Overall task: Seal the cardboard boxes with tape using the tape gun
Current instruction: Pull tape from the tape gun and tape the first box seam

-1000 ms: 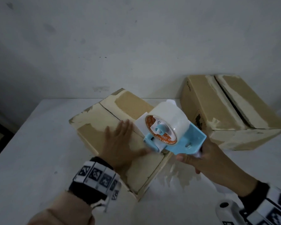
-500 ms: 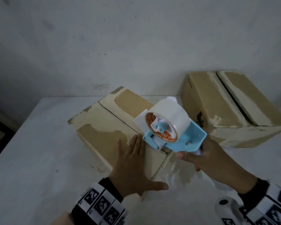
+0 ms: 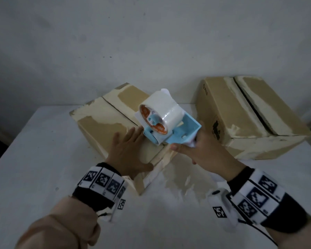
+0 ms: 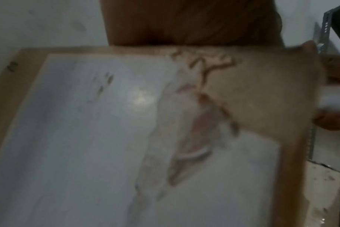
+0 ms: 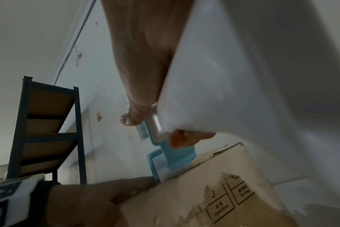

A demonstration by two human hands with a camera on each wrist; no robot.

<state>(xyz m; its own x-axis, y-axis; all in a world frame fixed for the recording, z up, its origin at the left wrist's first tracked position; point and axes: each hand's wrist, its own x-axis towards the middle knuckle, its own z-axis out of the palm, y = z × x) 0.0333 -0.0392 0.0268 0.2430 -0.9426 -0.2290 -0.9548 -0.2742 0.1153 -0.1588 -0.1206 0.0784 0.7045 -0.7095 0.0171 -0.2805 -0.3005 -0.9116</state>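
Observation:
A worn cardboard box (image 3: 104, 121) with torn paper patches lies at an angle on the white table. My left hand (image 3: 128, 151) presses flat on the box's near top, fingers straight, thumb over the front edge. My right hand (image 3: 201, 151) grips the white handle of the blue tape gun (image 3: 172, 130), which carries a white tape roll (image 3: 163, 108) with an orange core. The gun's front end rests on the box top beside my left fingertips. In the right wrist view my fingers (image 5: 142, 98) wrap the handle (image 5: 233, 76) above the box (image 5: 213, 192).
A second, larger cardboard box (image 3: 246, 115) stands at the back right against the wall. The white table (image 3: 34, 168) shows a stained patch in front of the near box. A dark metal shelf rack (image 5: 47, 132) stands off to the side.
My left hand slid from the middle of the box top towards the near right edge beside the tape gun. The tape gun stays at the box's near right part, held by my right hand.

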